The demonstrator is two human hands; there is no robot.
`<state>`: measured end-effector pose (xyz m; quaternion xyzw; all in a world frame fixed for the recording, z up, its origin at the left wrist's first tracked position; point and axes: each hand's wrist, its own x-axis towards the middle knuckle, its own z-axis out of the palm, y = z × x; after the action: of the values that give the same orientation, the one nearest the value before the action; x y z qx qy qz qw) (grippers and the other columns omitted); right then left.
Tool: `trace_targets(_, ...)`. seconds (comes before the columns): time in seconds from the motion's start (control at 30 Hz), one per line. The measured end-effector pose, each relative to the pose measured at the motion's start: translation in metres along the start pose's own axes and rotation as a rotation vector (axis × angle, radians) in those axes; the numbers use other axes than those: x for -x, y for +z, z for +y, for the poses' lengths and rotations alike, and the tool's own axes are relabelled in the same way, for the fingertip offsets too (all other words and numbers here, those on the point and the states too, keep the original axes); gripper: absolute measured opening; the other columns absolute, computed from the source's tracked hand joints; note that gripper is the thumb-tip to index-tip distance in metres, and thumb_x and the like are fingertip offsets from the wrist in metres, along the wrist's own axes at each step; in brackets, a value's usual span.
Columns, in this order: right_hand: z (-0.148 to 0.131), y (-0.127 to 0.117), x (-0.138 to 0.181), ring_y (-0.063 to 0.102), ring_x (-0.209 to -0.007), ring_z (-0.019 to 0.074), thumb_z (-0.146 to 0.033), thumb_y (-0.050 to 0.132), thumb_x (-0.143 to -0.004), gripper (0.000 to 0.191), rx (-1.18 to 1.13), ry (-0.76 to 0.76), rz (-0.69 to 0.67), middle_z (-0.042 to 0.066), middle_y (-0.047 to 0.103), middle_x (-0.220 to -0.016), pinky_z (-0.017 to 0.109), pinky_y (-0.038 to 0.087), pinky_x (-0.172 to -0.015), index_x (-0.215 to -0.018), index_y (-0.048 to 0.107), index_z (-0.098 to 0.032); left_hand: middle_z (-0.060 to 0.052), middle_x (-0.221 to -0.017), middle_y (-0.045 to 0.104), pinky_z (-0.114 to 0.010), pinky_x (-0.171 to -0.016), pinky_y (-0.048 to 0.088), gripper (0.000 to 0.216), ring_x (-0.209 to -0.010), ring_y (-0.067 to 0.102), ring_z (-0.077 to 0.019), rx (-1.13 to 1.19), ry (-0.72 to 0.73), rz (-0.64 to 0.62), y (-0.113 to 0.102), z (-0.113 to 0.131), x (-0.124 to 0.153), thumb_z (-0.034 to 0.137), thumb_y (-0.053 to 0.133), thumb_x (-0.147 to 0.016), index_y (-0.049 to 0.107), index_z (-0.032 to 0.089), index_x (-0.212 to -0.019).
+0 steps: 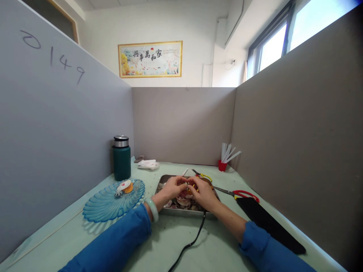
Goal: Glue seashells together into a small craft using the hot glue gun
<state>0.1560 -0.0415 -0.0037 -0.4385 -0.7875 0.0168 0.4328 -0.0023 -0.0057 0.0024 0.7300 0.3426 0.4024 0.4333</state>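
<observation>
My left hand [172,187] and my right hand [203,193] meet over a metal tray [162,180] of shells. Their fingers are pinched together around a small yellow and silvery item between them, too small to name. A black cable runs from under my right hand toward the table's near edge. A pale bangle sits on my left wrist. Both sleeves are blue.
A blue shell-shaped glass dish [110,202] with small pieces lies left of the tray. A green flask [121,158] stands behind it. Red-handled scissors [241,194], yellow-handled pliers [202,175], a black flat case [266,223] and a red cup of white sticks [224,161] lie to the right. Partition walls enclose the desk.
</observation>
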Motion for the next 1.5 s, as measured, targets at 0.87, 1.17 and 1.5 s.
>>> trace_targets(0.87,0.0026,0.0019,0.0003,0.059,-0.078,0.0173,-0.022,0.048,-0.083,0.018,0.004,0.011,-0.027,0.005,0.065,-0.085,0.027,0.043,-0.069,-0.097,0.059,-0.019,-0.001,-0.062,0.06,-0.023,-0.049,0.047,0.025,-0.049,0.057,-0.0118,0.013,-0.035,-0.013,0.0002,-0.005,-0.0014,0.027,0.061,-0.069,0.058,0.011,-0.088)
trace_targets(1.17,0.0034,0.003,0.0005,0.06,-0.077,0.0172,-0.022,0.049,-0.083,0.018,0.007,0.029,-0.043,0.005,0.066,-0.084,0.026,0.043,-0.068,-0.096,0.059,-0.019,0.0,-0.058,0.058,-0.023,-0.048,0.046,0.023,-0.047,0.057,-0.012,0.016,-0.051,-0.021,0.0009,-0.0055,-0.0007,0.027,0.06,-0.069,0.058,0.011,-0.086)
trace_targets(1.5,0.0039,0.0039,0.0009,0.06,-0.075,0.0169,-0.023,0.048,-0.083,0.016,0.012,0.029,-0.061,0.004,0.066,-0.082,0.025,0.042,-0.065,-0.095,0.059,-0.019,0.0,-0.056,0.058,-0.022,-0.047,0.046,0.02,-0.047,0.057,-0.0117,-0.002,-0.074,-0.024,0.0009,-0.0039,-0.0002,0.023,0.06,-0.069,0.059,0.011,-0.085)
